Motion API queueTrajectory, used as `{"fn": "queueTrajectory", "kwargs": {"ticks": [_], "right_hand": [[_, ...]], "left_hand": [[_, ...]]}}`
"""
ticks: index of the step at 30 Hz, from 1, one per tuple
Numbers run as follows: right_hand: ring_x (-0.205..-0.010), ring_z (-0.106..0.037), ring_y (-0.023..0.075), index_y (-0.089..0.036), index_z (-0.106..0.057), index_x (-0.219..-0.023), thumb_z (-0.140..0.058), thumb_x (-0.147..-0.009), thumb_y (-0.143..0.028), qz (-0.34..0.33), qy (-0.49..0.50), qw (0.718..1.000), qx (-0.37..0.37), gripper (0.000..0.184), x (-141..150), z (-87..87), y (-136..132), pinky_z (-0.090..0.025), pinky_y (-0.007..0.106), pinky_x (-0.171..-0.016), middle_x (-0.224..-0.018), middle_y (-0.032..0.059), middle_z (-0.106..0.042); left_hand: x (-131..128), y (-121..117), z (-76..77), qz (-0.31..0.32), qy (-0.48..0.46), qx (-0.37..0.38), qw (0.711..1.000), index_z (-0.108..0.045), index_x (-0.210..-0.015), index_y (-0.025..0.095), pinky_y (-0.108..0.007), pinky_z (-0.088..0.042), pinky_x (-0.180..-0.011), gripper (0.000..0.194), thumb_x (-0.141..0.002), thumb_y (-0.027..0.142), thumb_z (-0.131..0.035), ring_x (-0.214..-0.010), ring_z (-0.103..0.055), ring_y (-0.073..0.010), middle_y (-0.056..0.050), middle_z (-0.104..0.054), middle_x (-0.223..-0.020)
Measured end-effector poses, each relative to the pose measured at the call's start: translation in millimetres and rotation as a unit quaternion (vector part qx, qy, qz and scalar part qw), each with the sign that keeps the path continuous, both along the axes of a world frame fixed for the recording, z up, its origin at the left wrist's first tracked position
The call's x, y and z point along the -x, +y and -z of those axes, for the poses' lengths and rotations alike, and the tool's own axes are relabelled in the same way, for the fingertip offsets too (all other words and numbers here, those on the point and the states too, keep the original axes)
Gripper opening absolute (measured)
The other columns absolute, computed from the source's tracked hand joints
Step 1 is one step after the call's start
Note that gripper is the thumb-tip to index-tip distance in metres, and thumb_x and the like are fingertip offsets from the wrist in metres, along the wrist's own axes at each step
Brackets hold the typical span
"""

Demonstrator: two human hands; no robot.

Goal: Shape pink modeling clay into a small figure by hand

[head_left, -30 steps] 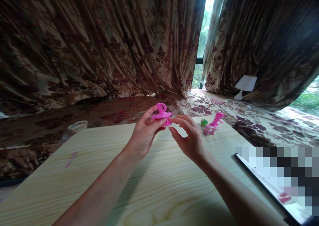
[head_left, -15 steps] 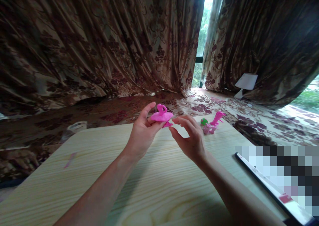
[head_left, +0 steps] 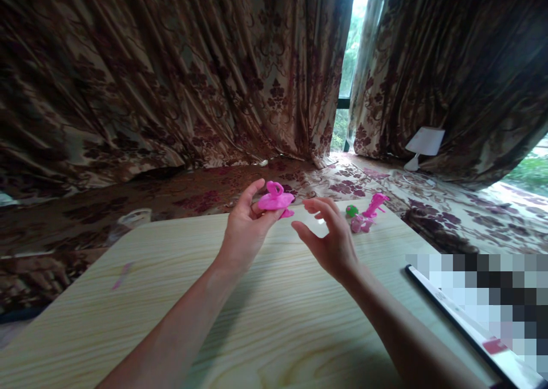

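Above the far part of the table, my left hand (head_left: 246, 226) is closed on a bright pink piece (head_left: 276, 201), thumb below and fingers behind. The piece has a flat oval body with a loop on top and a small pointed bit underneath; it looks like modelling clay. Just to its right, my right hand (head_left: 329, 237) holds nothing, thumb and fingers apart, a small gap away from the pink piece. Beyond the right hand a pink figure with a tall neck-like part (head_left: 375, 205), a lighter pink lump (head_left: 362, 223) and a green ball (head_left: 351, 211) rest on the table.
A thin pink strip (head_left: 123, 276) lies on the left of the wooden table (head_left: 171, 297). A dark-edged tablet-like device (head_left: 466, 326), partly pixelated, is at the right. A clear plastic container (head_left: 132, 219) stands past the far left edge. A white lamp (head_left: 425, 141) stands behind.
My right hand has drawn slightly away to the right from the pink piece, and its thumb and fingers have spread wider. The left hand keeps its hold, with the piece tilted a little.
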State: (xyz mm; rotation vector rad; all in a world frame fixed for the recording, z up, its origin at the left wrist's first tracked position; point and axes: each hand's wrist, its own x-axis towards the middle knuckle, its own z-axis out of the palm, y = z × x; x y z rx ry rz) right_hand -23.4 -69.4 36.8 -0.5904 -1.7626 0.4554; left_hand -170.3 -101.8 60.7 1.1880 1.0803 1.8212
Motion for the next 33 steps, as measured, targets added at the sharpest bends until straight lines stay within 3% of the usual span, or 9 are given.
{"fn": "queueTrajectory", "kwargs": {"ticks": [2,5,9,13,15,20,24,28,33], "right_hand": [[-0.08,-0.057,0.0167,-0.019,-0.064,-0.093,-0.058,-0.079,-0.036,-0.051,0.014,0.989,0.137,0.022,3,1.8,-1,-0.046,0.031,-0.069,-0.089,0.0056,-0.063],[-0.071,-0.057,0.0142,-0.017,-0.066,-0.086,-0.052,-0.082,-0.045,-0.147,0.043,0.935,0.32,0.031,9,7.6,-2,-0.044,0.026,-0.06,-0.079,0.0046,-0.064],[-0.069,-0.056,0.0125,-0.015,-0.066,-0.083,-0.056,-0.078,-0.049,-0.186,0.086,0.895,0.397,0.035,14,14.5,0,-0.042,0.023,-0.057,-0.076,0.0044,-0.064],[-0.067,-0.055,0.0121,-0.015,-0.066,-0.084,-0.056,-0.078,-0.047,-0.175,0.065,0.899,0.397,0.035,12,16.5,1,-0.042,0.023,-0.058,-0.075,0.0045,-0.064],[-0.067,-0.055,0.0127,-0.015,-0.066,-0.085,-0.056,-0.078,-0.046,-0.149,0.042,0.915,0.373,0.033,10,16.2,1,-0.043,0.024,-0.059,-0.074,0.0046,-0.063],[-0.083,-0.057,0.0161,-0.021,-0.057,-0.106,-0.065,-0.072,-0.029,-0.021,0.045,0.985,0.165,0.036,3,13.0,4,-0.047,0.028,-0.067,-0.099,0.0057,-0.06],[-0.094,-0.055,0.016,-0.024,-0.055,-0.107,-0.058,-0.073,-0.012,-0.03,0.025,0.998,0.057,0.036,1,11.3,3,-0.048,0.029,-0.072,-0.108,0.0045,-0.056],[-0.089,-0.057,0.0155,-0.022,-0.055,-0.101,-0.058,-0.073,-0.009,-0.015,0.037,0.998,0.042,0.031,3,12.2,3,-0.048,0.03,-0.073,-0.096,0.0024,-0.061],[-0.081,-0.06,0.0152,-0.02,-0.057,-0.1,-0.057,-0.078,-0.017,-0.02,0.075,0.992,0.104,0.022,5,14.0,6,-0.049,0.03,-0.069,-0.09,0.0033,-0.063]], "left_hand": [[-1,1,2.2,-0.021,0.021,-0.003,1.0,-0.044,-0.124,0.024,-0.031,-0.05,-0.084,0.064,-0.066,0.019,-0.072,-0.089,-0.065,-0.0153,-0.001,-0.069,-0.096],[-3,1,7.3,-0.032,0.062,0.0,0.998,-0.042,-0.126,0.025,-0.029,-0.05,-0.082,0.066,-0.067,0.02,-0.071,-0.087,-0.064,-0.0147,0.0,-0.069,-0.094],[-6,0,12.7,-0.015,0.081,0.017,0.996,-0.047,-0.123,0.022,-0.027,-0.051,-0.077,0.06,-0.068,0.022,-0.07,-0.086,-0.065,-0.0162,-0.004,-0.069,-0.097],[-5,2,13.9,-0.001,0.077,0.035,0.996,-0.052,-0.117,0.02,-0.027,-0.051,-0.073,0.053,-0.067,0.025,-0.07,-0.084,-0.066,-0.018,-0.005,-0.07,-0.092],[-4,2,13.8,0.002,0.072,0.037,0.997,-0.053,-0.116,0.019,-0.028,-0.051,-0.074,0.053,-0.067,0.026,-0.07,-0.083,-0.066,-0.0179,-0.005,-0.07,-0.091],[-5,4,16.0,-0.008,0.102,0.037,0.994,-0.053,-0.117,0.019,-0.03,-0.052,-0.075,0.05,-0.069,0.026,-0.067,-0.083,-0.065,-0.0175,-0.006,-0.068,-0.096],[-7,3,19.1,0.006,0.16,0.034,0.986,-0.055,-0.115,0.021,-0.029,-0.051,-0.076,0.043,-0.072,0.019,-0.062,-0.088,-0.063,-0.0178,-0.005,-0.065,-0.105],[-10,0,16.4,0.034,0.175,0.033,0.983,-0.056,-0.113,0.022,-0.028,-0.051,-0.077,0.041,-0.073,0.014,-0.058,-0.088,-0.062,-0.0158,-0.004,-0.064,-0.107],[-13,-5,7.6,0.086,0.097,0.092,0.987,-0.053,-0.116,0.019,-0.033,-0.051,-0.079,0.041,-0.075,0.016,-0.057,-0.083,-0.063,-0.0162,-0.005,-0.066,-0.094]]}}
